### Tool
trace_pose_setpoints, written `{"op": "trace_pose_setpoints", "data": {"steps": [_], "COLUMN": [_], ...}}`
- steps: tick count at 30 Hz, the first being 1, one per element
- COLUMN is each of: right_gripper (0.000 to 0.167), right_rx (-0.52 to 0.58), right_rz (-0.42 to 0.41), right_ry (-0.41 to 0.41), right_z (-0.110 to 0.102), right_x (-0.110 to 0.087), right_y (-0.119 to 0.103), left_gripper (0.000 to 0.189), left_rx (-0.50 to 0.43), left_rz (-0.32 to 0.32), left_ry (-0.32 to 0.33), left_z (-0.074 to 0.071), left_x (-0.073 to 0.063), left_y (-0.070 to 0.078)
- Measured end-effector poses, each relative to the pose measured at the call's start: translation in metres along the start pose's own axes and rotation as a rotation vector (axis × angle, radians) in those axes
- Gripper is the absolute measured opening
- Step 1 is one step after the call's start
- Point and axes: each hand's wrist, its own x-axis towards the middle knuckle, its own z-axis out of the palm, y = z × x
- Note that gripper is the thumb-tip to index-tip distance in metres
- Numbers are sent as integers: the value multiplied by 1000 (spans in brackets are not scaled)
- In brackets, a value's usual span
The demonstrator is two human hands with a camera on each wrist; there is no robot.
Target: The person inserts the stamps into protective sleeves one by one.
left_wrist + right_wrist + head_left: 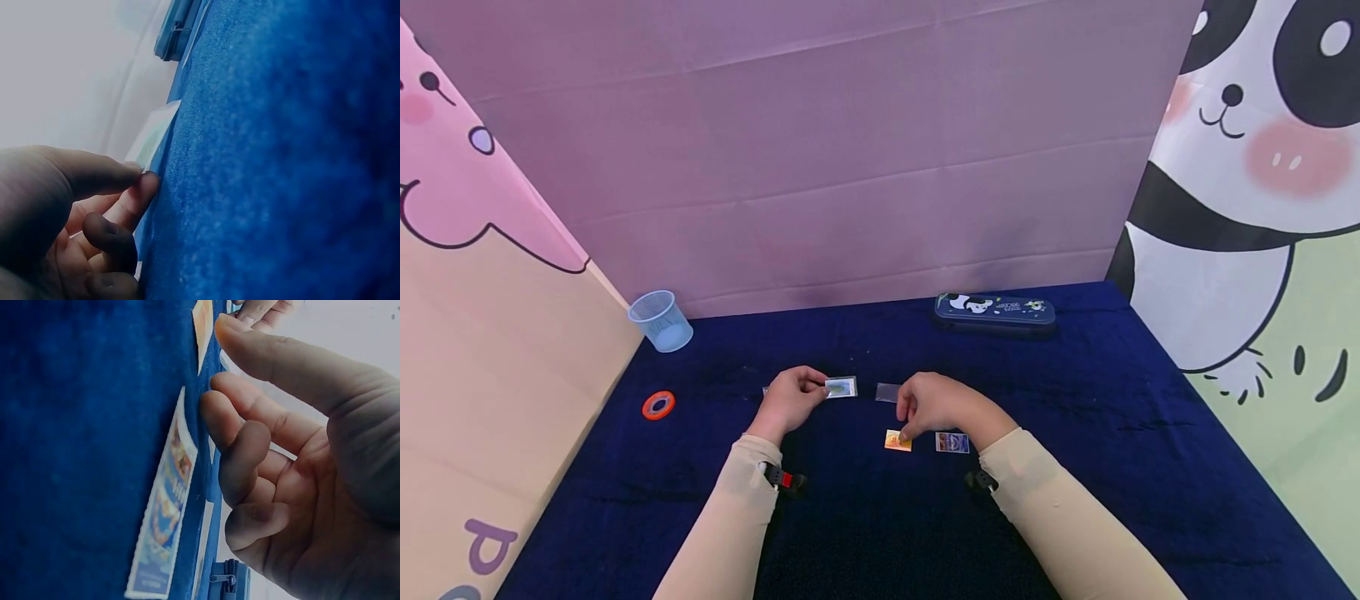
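Note:
My left hand (790, 403) pinches a green-and-white stamp-like piece (841, 387) between thumb and finger, just above the cloth; in the left wrist view the piece (155, 139) stands tilted. Over an orange stamp (897, 440) hovers my right hand (936, 403), its fingers loosely bent. The right wrist view has a gap between thumb and fingers, with the orange stamp (203, 328) beside the thumb tip; whether they touch I cannot tell. A blue-purple stamp (952, 442) with a perforated white edge lies under the right wrist. Between the hands lies a small clear sleeve (886, 392).
A dark blue pencil case (995, 312) with a panda print lies at the back right. At the back left stands a light blue basket (661, 322), with an orange ring-shaped roll (658, 405) in front of it. Dark blue cloth (700, 517) covers the table.

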Motion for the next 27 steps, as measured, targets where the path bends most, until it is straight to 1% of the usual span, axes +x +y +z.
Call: {"op": "trace_pose_setpoints", "data": {"steps": [4,10,18,27], "right_gripper": [24,27,21,19], "right_rx": [-26,-70,-57,-45], "right_rz": [20,46,33,37], "right_ry": [-1,-13,-21,-16], "right_z": [1,2,2,0], "right_x": [-1,-3,-4,-3], "right_y": [-2,-4,-3,-3], "left_gripper": [13,16,26,23], "left_rx": [18,36,37,30], "left_rz": [-2,-36,-37,-36], "left_ry": [-1,-2,-11,-6], "left_z": [0,-1,-1,-1], "left_x": [-1,-3,-1,-3], "left_y": [0,2,2,4]}}
